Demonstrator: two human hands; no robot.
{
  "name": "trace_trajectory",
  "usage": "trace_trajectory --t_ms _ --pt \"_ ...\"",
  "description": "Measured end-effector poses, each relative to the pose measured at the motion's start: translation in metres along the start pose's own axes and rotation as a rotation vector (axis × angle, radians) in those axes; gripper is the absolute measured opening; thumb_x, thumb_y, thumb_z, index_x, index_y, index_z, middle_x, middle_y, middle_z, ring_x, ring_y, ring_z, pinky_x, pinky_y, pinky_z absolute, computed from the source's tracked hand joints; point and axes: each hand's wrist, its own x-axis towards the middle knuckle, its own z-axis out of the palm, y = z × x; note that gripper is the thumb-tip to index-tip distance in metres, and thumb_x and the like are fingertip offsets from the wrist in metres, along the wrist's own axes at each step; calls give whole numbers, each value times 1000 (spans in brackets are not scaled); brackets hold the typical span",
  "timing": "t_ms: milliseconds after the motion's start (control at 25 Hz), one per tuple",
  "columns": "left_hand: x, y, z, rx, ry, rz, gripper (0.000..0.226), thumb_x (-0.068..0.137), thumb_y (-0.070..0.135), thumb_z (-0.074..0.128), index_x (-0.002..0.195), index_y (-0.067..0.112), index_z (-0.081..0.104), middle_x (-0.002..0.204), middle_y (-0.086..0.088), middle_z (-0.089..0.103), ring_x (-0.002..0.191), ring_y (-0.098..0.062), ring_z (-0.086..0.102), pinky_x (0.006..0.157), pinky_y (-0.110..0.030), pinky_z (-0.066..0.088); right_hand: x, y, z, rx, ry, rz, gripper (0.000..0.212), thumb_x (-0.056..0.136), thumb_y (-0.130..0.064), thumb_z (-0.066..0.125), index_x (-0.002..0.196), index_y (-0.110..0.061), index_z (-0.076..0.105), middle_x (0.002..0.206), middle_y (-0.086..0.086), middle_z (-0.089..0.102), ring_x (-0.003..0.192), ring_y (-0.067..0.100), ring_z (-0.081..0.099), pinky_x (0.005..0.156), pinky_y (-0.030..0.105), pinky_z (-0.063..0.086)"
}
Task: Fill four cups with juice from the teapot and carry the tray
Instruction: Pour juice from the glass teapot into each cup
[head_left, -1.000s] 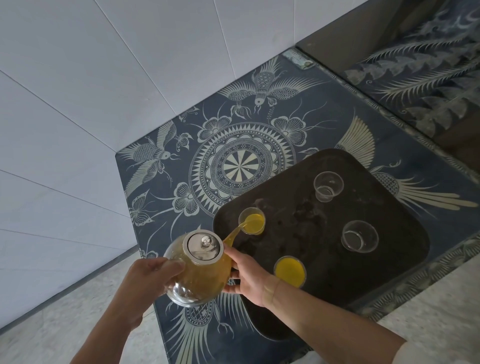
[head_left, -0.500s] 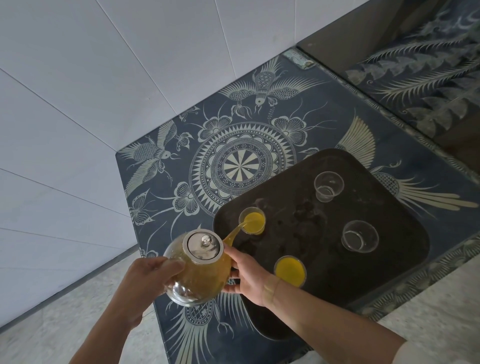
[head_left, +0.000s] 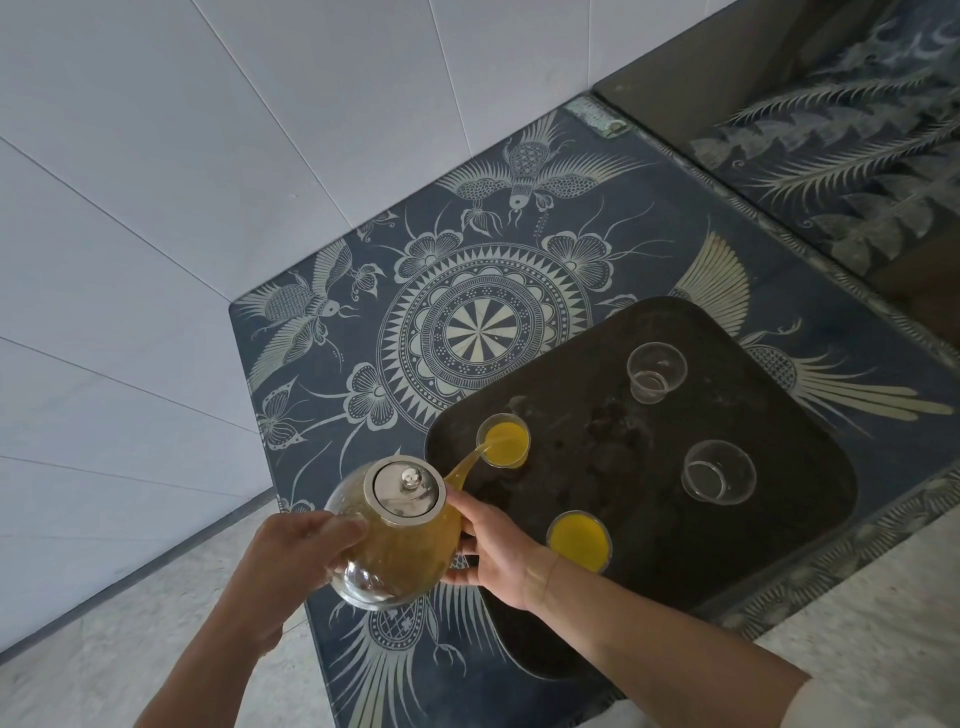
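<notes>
I cradle the teapot (head_left: 397, 535) between both hands—left hand (head_left: 296, 558) gripping its side, right hand (head_left: 496, 553) steadying the spout side—so juice streams into the cup (head_left: 503, 440) at the tray (head_left: 779, 597)'s left edge.

A single view: a wide-angle camera worn on the person's head, looking forward and steeply down. It sits close above the two forearms, which enter from the bottom edge, the left hand (head_left: 298, 545) and right hand (head_left: 498, 558) landing in the lower middle of the frame around the glass teapot (head_left: 397, 535). The patterned worktop (head_left: 488, 332) fills the centre, seen almost from above, with the dark tray (head_left: 779, 545) lying right of centre. The lens bends straight lines: the white wall panels (head_left: 182, 182) fan out across the upper left. The pale floor (head_left: 104, 649) shows at the lower left and lower right corners. A glossy dark panel (head_left: 857, 130) in the upper right corner mirrors the worktop's pattern.
</notes>
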Motion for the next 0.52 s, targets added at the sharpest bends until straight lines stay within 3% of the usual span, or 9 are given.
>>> trace_trajectory --t_ms 520 --pt "6 -3 -4 18 -13 -9 33 83 23 76 54 8 71 54 -4 56 66 -24 54 76 -44 50 2 -1 1 4 1 4 58 91 -62 59 129 -18 62 133 7 64 121 26 56 83 39 54"
